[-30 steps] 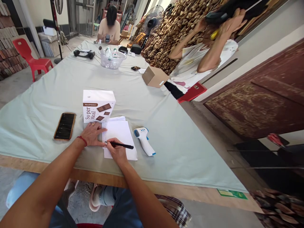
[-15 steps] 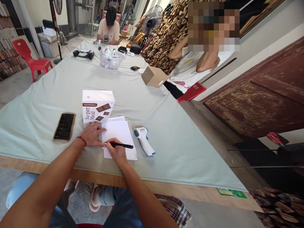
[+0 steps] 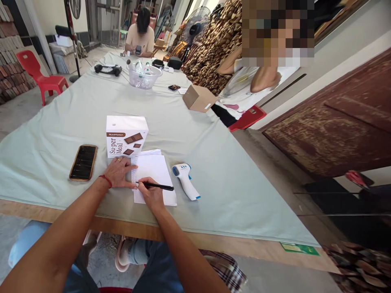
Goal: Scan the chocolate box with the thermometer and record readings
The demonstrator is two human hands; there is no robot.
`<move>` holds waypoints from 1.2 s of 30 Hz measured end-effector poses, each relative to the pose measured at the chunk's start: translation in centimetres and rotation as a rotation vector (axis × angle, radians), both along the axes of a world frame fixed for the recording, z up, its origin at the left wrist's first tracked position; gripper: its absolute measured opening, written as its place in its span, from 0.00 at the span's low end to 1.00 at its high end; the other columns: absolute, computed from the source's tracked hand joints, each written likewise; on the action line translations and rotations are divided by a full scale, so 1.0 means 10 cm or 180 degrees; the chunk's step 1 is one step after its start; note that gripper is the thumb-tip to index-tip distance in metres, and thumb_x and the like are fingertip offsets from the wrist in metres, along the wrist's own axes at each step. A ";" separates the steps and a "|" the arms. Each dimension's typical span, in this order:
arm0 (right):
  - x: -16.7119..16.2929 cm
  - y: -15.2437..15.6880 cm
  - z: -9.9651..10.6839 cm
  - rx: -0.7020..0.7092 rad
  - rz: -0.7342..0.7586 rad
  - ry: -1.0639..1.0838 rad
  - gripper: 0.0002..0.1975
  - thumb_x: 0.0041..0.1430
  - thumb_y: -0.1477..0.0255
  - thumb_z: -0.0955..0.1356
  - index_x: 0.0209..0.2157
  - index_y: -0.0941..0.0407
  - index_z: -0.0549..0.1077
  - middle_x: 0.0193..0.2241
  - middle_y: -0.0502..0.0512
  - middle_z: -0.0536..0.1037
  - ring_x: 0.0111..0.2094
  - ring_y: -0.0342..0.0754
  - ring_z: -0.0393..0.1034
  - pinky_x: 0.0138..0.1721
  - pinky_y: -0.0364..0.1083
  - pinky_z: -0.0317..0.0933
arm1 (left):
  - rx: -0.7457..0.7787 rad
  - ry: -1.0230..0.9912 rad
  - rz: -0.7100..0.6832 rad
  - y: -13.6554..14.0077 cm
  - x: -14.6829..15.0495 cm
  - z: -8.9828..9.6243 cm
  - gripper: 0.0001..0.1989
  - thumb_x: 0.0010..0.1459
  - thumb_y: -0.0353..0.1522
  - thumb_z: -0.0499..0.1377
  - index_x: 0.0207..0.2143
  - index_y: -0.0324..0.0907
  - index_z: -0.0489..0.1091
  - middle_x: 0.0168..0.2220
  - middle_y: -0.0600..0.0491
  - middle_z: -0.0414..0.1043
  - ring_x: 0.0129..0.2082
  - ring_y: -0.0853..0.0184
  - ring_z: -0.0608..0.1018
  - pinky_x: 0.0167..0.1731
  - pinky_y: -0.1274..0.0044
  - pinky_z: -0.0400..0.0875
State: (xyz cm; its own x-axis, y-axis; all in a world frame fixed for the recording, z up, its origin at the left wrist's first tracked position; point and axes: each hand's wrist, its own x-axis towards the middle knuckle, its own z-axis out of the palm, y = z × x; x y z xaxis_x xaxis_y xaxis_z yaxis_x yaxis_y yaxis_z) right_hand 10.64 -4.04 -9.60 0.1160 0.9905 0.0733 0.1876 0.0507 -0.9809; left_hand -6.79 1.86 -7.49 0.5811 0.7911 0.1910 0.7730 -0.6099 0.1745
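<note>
In the head view, the wooden edge of the table crossed the lower part of the frame, and pale green cloth stretched from the infrared thermometer, right of centre, toward the lower-right corner. The tightest room was at centre left, where a white NutriMotion box stood just beyond the left hand. There were one thermometer, one smartphone left of that hand, one cardboard box at upper centre, one clear basin of bottles, and at least two sheets of white paper at centre. The left hand lay with thumb and forefinger spread apart, their tips on a finely marked ruler along the paper's left side. The right hand was closed around a black pen, its tip beside the ruler, just by the left thumb.
</note>
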 end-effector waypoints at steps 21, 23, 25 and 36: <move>0.01 0.00 0.01 -0.0033 0.0065 -0.0076 0.07 0.43 0.65 0.65 0.21 0.54 0.71 0.18 0.49 0.71 0.22 0.45 0.64 0.26 0.44 0.60 | 0.0017 0.0012 0.0024 0.00 0.00 0.01 0.41 0.41 0.57 0.65 0.54 0.46 0.71 0.44 0.46 0.66 0.44 0.54 0.68 0.47 0.64 0.60; 0.01 0.00 0.01 -0.0012 0.0067 -0.0065 0.08 0.43 0.65 0.65 0.21 0.54 0.71 0.18 0.49 0.72 0.23 0.46 0.65 0.27 0.45 0.61 | 0.0008 0.0013 0.0032 -0.01 0.00 0.01 0.41 0.42 0.57 0.65 0.54 0.46 0.71 0.44 0.46 0.66 0.44 0.55 0.68 0.47 0.64 0.60; 0.01 0.00 0.01 -0.0004 0.0051 -0.0032 0.08 0.43 0.65 0.65 0.22 0.54 0.71 0.19 0.49 0.72 0.23 0.46 0.65 0.27 0.45 0.61 | 0.0006 0.0018 0.0027 -0.01 0.00 0.01 0.41 0.42 0.57 0.65 0.54 0.45 0.71 0.44 0.46 0.66 0.44 0.55 0.68 0.47 0.64 0.60; 0.02 0.00 0.01 0.0086 0.0051 -0.0140 0.08 0.44 0.66 0.64 0.22 0.54 0.71 0.19 0.49 0.72 0.24 0.46 0.66 0.28 0.45 0.62 | 0.0046 0.0016 0.0000 0.01 0.00 -0.01 0.40 0.43 0.57 0.64 0.55 0.46 0.70 0.44 0.46 0.66 0.44 0.55 0.68 0.47 0.64 0.60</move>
State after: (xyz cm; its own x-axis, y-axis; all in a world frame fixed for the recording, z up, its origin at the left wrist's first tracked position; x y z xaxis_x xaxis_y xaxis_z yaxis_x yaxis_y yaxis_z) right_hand 10.80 -4.00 -9.49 0.0963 0.9898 0.1046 0.2296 0.0802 -0.9700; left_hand -6.84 1.93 -7.62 0.5822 0.7882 0.1994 0.7738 -0.6124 0.1618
